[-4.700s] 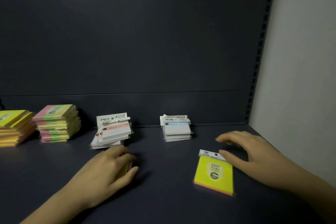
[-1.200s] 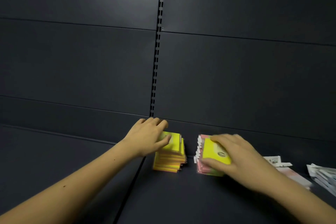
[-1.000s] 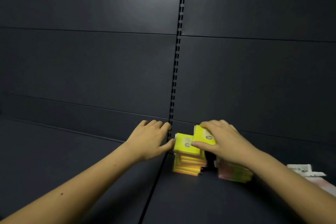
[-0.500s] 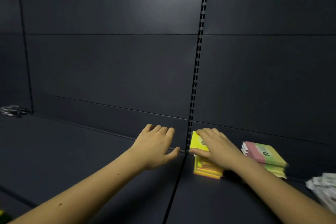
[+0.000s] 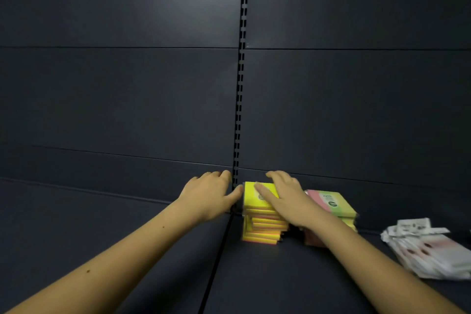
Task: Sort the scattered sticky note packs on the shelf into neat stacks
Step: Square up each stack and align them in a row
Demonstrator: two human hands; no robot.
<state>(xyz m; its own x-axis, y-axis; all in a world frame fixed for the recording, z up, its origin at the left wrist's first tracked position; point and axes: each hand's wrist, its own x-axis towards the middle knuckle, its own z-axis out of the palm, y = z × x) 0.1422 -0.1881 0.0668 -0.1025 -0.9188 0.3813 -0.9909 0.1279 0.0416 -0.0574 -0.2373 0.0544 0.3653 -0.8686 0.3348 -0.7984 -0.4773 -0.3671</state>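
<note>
1. Shelf (image 5: pixel 127 250): dark deck w/ a seam running near-to-far, meeting the slotted upright (image 5: pixel 240 84) on the back wall. All packs sit right of that seam, prob. so each group stays inside one bay.
2. White packs (image 5: pixel 430 250): loose, fanned heap at near right, header cards splayed, well apart from the coloured stacks. Looks unsorted yet, so likely a later job.
3. Pink/green stack (image 5: pixel 331 205): just right of the yellow one, partly hidden behind the right wrist. Top pack sits fairly square; parked close so like colours line up along the back wall.
4. Yellow stack (image 5: pixel 260 227): far centre, just right of the seam, near the back wall. Lower packs stepped & skewed, edges not flush, so it needs squaring.
5. Right hand (image 5: pixel 285 199): lies palm-down on the top yellow pack, fingers straight, spread over its face, gripping nothing; prob. pressing it flat to seat it.
6. Left hand (image 5: pixel 214 194): fingers extended & relaxed, nothing held, thumb tip touching or almost touching the stack's left edge; can't tell which. Judged a stop so the pile won't slide left under the press.
</note>
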